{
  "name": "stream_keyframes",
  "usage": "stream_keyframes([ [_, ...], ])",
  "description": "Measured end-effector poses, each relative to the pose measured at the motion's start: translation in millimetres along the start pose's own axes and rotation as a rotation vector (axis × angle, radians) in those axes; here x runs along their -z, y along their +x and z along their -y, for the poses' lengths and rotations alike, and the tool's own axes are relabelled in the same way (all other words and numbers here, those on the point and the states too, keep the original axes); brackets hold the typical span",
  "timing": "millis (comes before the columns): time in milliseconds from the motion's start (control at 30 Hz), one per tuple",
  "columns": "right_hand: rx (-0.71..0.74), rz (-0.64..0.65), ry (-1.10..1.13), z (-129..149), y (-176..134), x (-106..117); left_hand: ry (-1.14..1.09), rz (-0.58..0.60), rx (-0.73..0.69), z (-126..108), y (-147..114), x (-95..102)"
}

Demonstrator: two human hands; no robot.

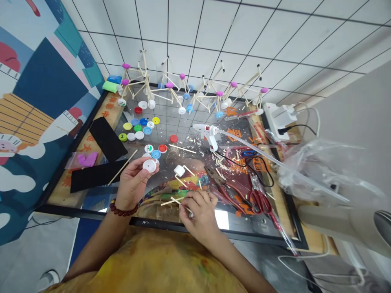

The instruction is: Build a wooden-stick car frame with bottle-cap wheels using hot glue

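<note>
The left hand (133, 178) is raised over the near left part of the worktop (100, 201), its grip pinching a white bottle cap (149, 166) between thumb and fingers. A beaded bracelet (124, 209) circles that wrist. The right hand (200, 212) is near the front edge, fingers curled over and close together, with crossed thin sticks (171, 201) just beside its thumb; whether its grip is closed on them, I cannot tell.

Between and beyond the hands lies a white piece (179, 170) with sticks attached. Loose colored caps (147, 130) sit in a cluster beyond the left hand. Beyond the right hand are pliers (227, 185), with red-handled scissors (261, 201) to their right. A white glue gun (209, 134) stands farther back, near scattered wood scraps. Stick frames (171, 95) with purple and blue parts line the back edge.
</note>
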State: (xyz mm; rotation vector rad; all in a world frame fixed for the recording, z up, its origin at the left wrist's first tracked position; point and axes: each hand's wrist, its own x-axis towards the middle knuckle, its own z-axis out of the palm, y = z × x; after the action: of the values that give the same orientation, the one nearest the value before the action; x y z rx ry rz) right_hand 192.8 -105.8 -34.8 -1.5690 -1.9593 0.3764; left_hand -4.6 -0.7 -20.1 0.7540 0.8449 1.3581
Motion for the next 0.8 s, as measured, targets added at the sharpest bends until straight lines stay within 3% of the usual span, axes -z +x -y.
stream_keyframes([
  [100, 0.009, -0.022, -0.012, 0, 0, 8, 0.002, -0.007, -0.020, 0, -1, 1.7],
  [200, 0.040, -0.094, -0.021, -13, 8, 30, 0.003, -0.019, -0.025, -2, -1, 1.7],
  [267, 0.012, -0.159, -0.048, -34, 24, 49, 0.013, -0.013, -0.014, -6, 1, -0.8],
  [400, -0.183, -0.160, -0.139, -86, 79, 73, 0.031, 0.023, -0.016, -15, 7, -13.5],
  [500, -0.314, -0.140, -0.096, -112, 124, 68, 0.035, 0.058, 0.006, -17, 13, -26.5],
  [600, -0.404, -0.046, 0.016, -119, 158, 53, 0.050, 0.088, 0.040, -15, 18, -35.6],
  [667, -0.444, 0.003, 0.035, -118, 171, 44, 0.060, 0.095, 0.052, -11, 20, -37.7],
  [800, -0.457, -0.026, 0.036, -113, 177, 40, 0.056, 0.114, 0.089, -5, 28, -37.7],
])
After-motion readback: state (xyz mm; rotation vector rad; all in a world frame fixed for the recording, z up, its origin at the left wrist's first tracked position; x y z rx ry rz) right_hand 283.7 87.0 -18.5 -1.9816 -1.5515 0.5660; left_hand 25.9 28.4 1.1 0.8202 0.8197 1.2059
